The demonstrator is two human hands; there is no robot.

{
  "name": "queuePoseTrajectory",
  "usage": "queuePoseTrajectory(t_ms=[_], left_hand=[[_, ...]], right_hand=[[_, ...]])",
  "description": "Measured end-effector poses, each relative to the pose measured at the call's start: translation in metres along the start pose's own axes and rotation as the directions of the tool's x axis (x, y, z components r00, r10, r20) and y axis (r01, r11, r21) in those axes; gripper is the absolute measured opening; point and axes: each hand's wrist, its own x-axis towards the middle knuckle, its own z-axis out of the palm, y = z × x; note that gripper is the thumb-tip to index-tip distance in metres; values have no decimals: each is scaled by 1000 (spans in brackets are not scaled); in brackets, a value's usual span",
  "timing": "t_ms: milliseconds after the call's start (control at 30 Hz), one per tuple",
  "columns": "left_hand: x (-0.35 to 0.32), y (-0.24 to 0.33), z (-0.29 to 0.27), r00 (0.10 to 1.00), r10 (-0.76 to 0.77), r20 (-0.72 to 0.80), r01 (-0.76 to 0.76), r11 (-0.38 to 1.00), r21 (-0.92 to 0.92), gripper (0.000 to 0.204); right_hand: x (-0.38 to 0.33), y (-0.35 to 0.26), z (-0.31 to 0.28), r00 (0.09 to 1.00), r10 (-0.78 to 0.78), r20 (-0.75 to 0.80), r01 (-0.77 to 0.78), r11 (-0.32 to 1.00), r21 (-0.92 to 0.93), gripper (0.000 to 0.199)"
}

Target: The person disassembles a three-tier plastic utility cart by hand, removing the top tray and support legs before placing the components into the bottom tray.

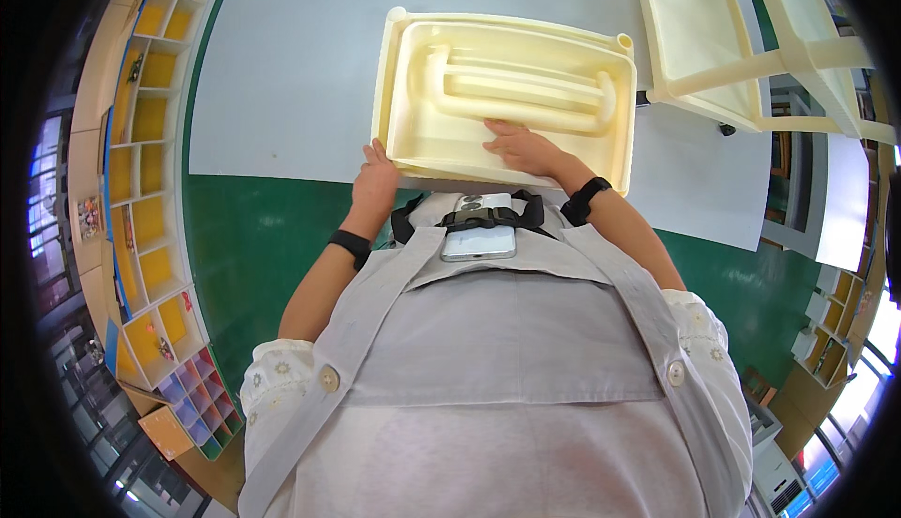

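A cream plastic tray (410,147) with raised walls and round corner sockets is right in front of me. Inside it lie cream tubular parts: a bent U-shaped tube (507,112) and straight bars (521,82) between its ends. My left hand (377,183) holds the tray's near left corner, fingers over the rim. Over the tray's near wall reaches my right hand (527,150), fingers stretched out beside the U-shaped tube; whether they touch it or the tray's bottom is hard to tell. Black bands circle both my wrists.
A cream shelved trolley (699,39) with black casters stands at the far right. Shelving with yellow-backed compartments (148,171) lines the left side. A pale grey sheet (282,77) covers part of the green floor (244,236). A phone (480,242) is strapped to my chest.
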Motion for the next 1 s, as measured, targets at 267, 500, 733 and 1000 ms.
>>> queuePoseTrajectory(t_ms=[267, 500, 733, 1000], left_hand=[[-11, -39, -10, 988, 17, -153, -107, 795, -598, 35], [-4, -35, -10, 998, -49, 36, 61, 745, -665, 33], [0, -48, -10, 986, -136, 100, 165, 650, -742, 35], [42, -16, -99, 970, 109, -219, -244, 494, -834, 34]], right_hand=[[1, -18, -8, 996, 77, 45, -73, 994, -83, 40], [-6, -17, -8, 995, 93, 37, -91, 995, -50, 39], [-3, -19, -7, 992, 116, 47, -114, 992, -46, 40], [4, -20, -11, 997, 73, 20, -71, 994, -85, 41]])
